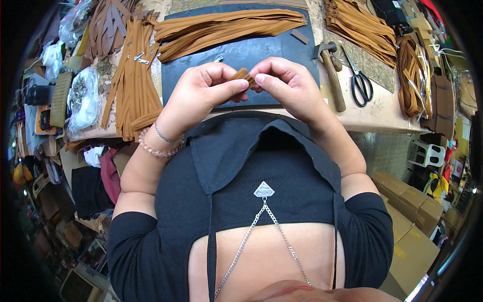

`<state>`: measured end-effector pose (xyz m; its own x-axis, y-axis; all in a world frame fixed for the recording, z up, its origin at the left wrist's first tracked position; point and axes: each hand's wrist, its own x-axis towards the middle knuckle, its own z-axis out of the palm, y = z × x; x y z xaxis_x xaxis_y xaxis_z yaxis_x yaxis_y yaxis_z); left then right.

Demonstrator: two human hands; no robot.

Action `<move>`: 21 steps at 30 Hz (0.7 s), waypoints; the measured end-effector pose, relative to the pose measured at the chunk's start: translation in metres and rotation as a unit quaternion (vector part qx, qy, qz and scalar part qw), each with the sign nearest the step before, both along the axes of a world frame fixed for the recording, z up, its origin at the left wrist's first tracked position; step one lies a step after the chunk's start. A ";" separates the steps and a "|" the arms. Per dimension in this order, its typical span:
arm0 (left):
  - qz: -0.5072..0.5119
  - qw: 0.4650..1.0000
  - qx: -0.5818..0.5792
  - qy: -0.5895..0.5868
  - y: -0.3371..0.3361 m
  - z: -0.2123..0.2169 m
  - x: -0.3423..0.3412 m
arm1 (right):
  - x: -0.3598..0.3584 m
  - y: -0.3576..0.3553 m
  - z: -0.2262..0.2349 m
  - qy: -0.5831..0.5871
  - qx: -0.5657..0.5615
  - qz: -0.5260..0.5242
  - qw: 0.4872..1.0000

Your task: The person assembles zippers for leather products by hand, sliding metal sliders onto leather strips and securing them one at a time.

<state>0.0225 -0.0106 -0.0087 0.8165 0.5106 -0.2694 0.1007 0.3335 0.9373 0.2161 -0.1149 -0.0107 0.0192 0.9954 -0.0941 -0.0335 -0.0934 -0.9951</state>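
Observation:
Between my two hands, above the dark cutting board point(188, 75), is a short folded part of brown zipper tape point(242, 75). My left hand point(204, 93) is closed, with thumb and fingers pinching it. The right hand point(292, 88) is closed too, thumb and fingertips pressed together at the tape's right end; anything small between them is hidden. A small metal zipper pull point(218, 59) shows just beyond my left knuckles. Farther back, a thick bundle of the same brown zipper tapes point(226, 30) lies across the board.
Left of the board hang more brown tapes point(132, 85) with metal pulls point(140, 57) on them, beside a clear plastic bag point(84, 100). On the right lie a hammer point(332, 83), black-handled scissors point(361, 88), another tape bundle point(359, 27) and a coiled bundle point(412, 80). Cardboard boxes point(412, 226) stand below.

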 end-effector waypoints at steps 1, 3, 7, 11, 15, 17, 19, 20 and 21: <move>0.000 1.000 -0.018 -0.002 -0.001 0.000 0.000 | 0.000 0.000 0.000 0.000 0.000 0.000 1.000; 0.003 0.999 -0.038 -0.001 -0.002 0.000 -0.001 | 0.000 -0.001 0.002 0.000 0.004 0.006 1.000; 0.001 0.998 -0.061 0.004 -0.003 0.004 -0.001 | -0.001 -0.002 0.004 0.000 -0.007 0.003 1.000; -0.005 0.996 -0.084 -0.009 -0.003 0.005 -0.003 | -0.002 -0.003 0.003 0.019 -0.008 0.003 1.000; -0.005 0.994 -0.111 -0.021 -0.005 0.007 -0.002 | -0.004 -0.004 0.005 0.025 -0.014 -0.004 1.000; -0.004 0.992 -0.122 -0.024 -0.005 0.008 -0.003 | -0.004 -0.004 0.006 0.020 -0.011 -0.002 1.000; -0.006 0.992 -0.122 -0.018 -0.005 0.008 -0.003 | -0.004 -0.005 0.006 0.014 -0.008 0.000 1.000; -0.006 0.992 -0.122 -0.017 -0.005 0.008 -0.003 | -0.003 -0.005 0.006 0.013 -0.010 0.005 1.000; -0.011 0.992 -0.124 -0.014 -0.004 0.007 -0.004 | -0.003 -0.005 0.006 0.011 -0.013 0.009 1.000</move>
